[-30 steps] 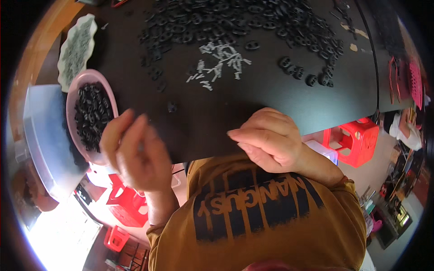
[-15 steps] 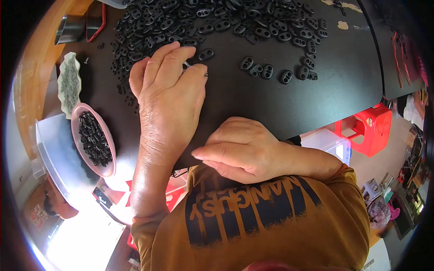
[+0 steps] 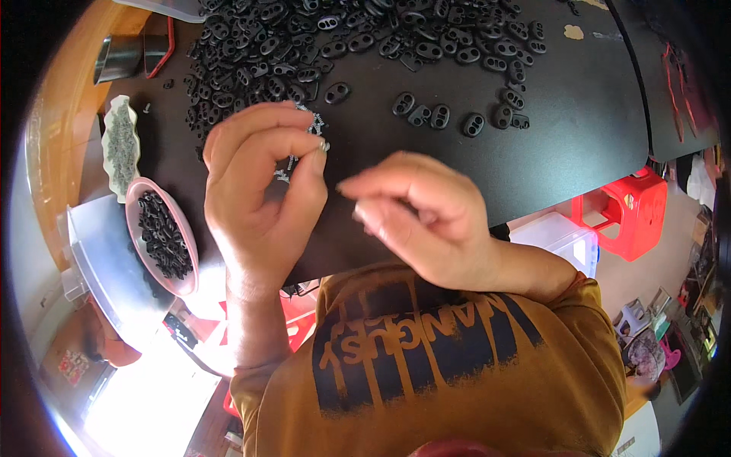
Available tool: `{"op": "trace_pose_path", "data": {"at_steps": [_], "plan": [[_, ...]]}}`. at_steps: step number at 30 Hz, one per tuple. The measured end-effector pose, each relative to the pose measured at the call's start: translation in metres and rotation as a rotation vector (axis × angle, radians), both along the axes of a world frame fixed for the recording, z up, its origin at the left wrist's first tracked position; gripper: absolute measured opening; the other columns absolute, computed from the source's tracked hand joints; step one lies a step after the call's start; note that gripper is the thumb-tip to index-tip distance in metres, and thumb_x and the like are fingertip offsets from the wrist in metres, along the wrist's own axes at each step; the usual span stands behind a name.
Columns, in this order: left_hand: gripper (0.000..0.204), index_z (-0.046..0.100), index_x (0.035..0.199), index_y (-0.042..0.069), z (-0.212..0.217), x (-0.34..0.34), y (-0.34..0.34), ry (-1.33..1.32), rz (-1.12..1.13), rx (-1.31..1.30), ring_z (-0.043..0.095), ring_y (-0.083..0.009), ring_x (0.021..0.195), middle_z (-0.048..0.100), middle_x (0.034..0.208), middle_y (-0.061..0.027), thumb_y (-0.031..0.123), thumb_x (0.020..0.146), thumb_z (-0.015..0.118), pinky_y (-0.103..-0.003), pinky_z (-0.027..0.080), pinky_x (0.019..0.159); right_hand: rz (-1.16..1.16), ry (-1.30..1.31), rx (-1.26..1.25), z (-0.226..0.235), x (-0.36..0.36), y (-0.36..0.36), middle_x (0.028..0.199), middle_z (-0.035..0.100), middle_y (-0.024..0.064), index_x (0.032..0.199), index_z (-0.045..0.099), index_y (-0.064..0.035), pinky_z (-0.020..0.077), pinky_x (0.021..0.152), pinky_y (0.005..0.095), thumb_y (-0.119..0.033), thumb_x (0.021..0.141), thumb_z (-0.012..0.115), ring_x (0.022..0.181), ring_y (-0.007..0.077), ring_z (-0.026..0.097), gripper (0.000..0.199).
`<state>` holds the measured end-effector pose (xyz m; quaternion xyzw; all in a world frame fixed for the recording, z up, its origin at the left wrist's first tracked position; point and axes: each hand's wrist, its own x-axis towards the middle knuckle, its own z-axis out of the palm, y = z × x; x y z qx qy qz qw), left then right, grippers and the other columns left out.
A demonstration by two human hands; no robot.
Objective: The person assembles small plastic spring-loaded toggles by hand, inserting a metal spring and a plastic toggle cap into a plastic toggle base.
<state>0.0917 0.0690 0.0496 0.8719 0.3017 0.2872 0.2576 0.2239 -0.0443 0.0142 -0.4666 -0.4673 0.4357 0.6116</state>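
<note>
My left hand [image 3: 263, 190] is raised over the dark table, thumb and index finger pinching a tiny metal spring [image 3: 325, 145]. Loose silvery springs [image 3: 316, 120] lie on the tabletop behind and beneath those fingers, partly hidden by them. To the right hovers my right hand [image 3: 430, 217]; its thumb and index finger are apart, the others curled, and I see nothing between them. A wide heap of black oval two-hole cord-lock pieces [image 3: 358, 42] covers the far side of the table. One single cord-lock piece [image 3: 337, 93] sits just beyond my left fingertips.
At the left stand a wavy pale dish [image 3: 134, 156] of small springs and a pink bowl [image 3: 193, 266] of small black parts. A few separate cord-lock pieces [image 3: 439, 116] lie right of centre. A red stool [image 3: 636, 213] and a clear plastic box [image 3: 567, 232] are beyond the table's right edge.
My left hand has drawn back from the springs and turned, now with a spring in its pinch. The right hand has lifted, and its thumb and index finger have spread.
</note>
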Motion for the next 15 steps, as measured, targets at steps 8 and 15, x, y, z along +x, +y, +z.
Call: {"op": "trace_pose_path", "data": {"at_steps": [8, 15], "plan": [[0.018, 0.061, 0.079, 0.008, -0.003, -0.017, -0.025, -0.04, 0.036, 0.176, 0.06, -0.0219, 0.088, 0.062, 0.09, -0.0041, 0.0, 0.064, 0.066, -0.038, 0.039, 0.087, 0.088, 0.435, -0.254, 0.012, -0.01, 0.009, 0.074, 0.056, -0.0007, 0.092, 0.06, 0.0019, 0.0403, 0.056, 0.0159, -0.009, 0.088, 0.059, 0.066, 0.0021, 0.05, 0.012], [0.018, 0.064, 0.079, 0.01, -0.007, -0.021, -0.031, 0.033, 0.073, 0.422, 0.06, -0.0181, 0.085, 0.061, 0.091, -0.0007, 0.006, 0.062, 0.069, -0.038, 0.034, 0.092, 0.081, 0.656, -0.266, 0.017, -0.017, 0.013, 0.078, 0.059, -0.0021, 0.094, 0.061, 0.0004, 0.0408, 0.056, 0.0145, -0.008, 0.087, 0.059, 0.068, 0.001, 0.051, 0.011]]}}
